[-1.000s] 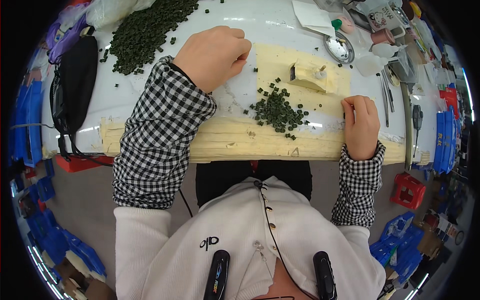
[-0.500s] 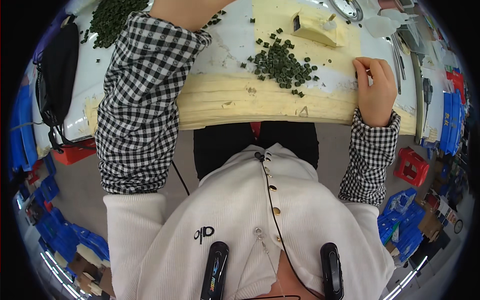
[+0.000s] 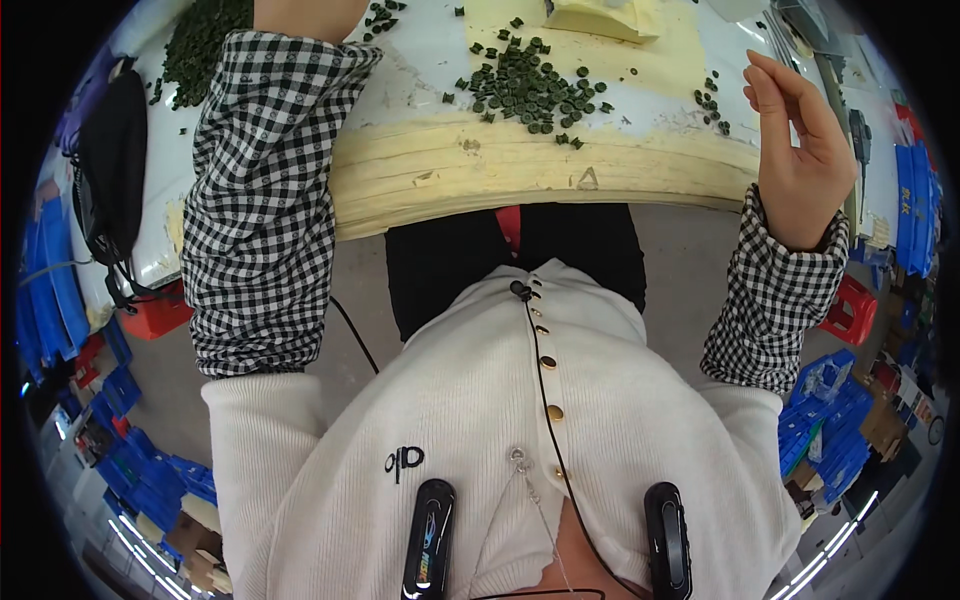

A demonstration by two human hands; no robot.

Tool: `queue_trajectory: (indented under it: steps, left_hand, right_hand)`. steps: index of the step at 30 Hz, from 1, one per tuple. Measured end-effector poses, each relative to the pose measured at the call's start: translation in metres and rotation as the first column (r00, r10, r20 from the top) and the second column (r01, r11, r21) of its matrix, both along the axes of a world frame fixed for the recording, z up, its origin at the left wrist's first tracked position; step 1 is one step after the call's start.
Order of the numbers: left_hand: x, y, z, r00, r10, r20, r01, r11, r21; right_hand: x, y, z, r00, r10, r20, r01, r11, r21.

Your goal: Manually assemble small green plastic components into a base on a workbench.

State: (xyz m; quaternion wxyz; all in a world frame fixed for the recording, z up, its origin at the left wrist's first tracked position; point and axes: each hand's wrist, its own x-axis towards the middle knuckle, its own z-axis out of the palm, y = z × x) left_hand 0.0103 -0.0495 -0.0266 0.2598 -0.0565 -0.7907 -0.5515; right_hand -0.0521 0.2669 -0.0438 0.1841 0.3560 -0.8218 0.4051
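Observation:
My right hand [image 3: 800,150] is lifted off the table edge with its fingers loosely apart and nothing in it. Just left of it lies a small cluster of dark green round parts [image 3: 710,100]. A larger scatter of the same green parts [image 3: 530,90] sits on the yellow foam sheet [image 3: 640,130] in front of me. My left hand [image 3: 300,12] reaches to the far side of the table; only its wrist shows at the top edge, and its fingers are out of frame. A big heap of green parts [image 3: 200,40] lies left of that arm.
A pale yellow block [image 3: 600,15] sits at the top edge. A black bag [image 3: 110,170] lies on the table's left end. Red stools [image 3: 150,310] [image 3: 850,310] and blue crates [image 3: 830,430] stand on the floor on both sides.
The view has tilted down toward my body. My right hand rose off the table and opened its fingers. My left hand slid out past the top edge.

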Motion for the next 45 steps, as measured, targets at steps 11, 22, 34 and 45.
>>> queue_trajectory:
  steps: [11, 22, 34, 45]
  left_hand:
    - [0.008, 0.047, 0.028, 0.922, -0.375, 0.098, 0.302, 0.854, 0.424]
    - [0.008, 0.037, 0.022, 0.944, -0.33, 0.022, 0.209, 0.644, 0.736]
    - [0.011, 0.036, 0.022, 0.934, -0.355, 0.041, 0.2, 0.616, 0.762]
    - [0.012, 0.034, 0.02, 0.939, -0.338, 0.063, 0.194, 0.673, 0.714]
  right_hand:
    - [-0.006, -0.049, 0.064, 0.903, 0.384, 0.19, -0.358, 0.92, -0.157]
    - [-0.033, -0.103, 0.069, 0.371, 0.711, 0.598, -0.372, 0.704, -0.605]
    - [-0.033, -0.103, 0.056, 0.215, 0.739, 0.638, -0.256, 0.673, -0.694]
    - [-0.034, -0.105, 0.054, 0.252, 0.734, 0.631, -0.271, 0.68, -0.682]
